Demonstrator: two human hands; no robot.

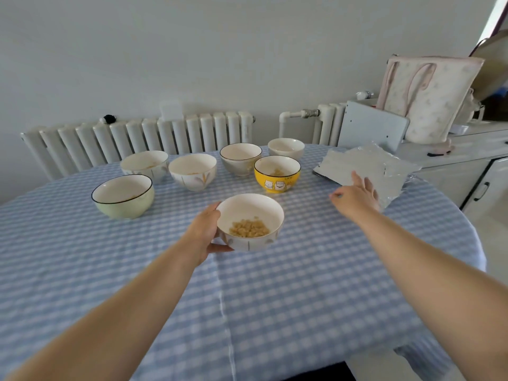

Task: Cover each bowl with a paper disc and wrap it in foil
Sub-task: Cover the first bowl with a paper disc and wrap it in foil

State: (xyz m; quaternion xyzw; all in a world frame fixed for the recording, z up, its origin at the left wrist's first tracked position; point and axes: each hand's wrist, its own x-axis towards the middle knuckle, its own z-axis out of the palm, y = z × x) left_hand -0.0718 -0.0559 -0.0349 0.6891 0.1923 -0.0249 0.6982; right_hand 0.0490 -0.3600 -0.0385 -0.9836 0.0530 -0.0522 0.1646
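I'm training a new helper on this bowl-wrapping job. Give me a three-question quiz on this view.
1. True or false: the left hand holds the near white bowl.
2. How many bowls are on the table?
3. The right hand reaches toward: A) the yellow bowl B) the foil sheets C) the bag

Key: 1 true; 2 seven; 3 B.
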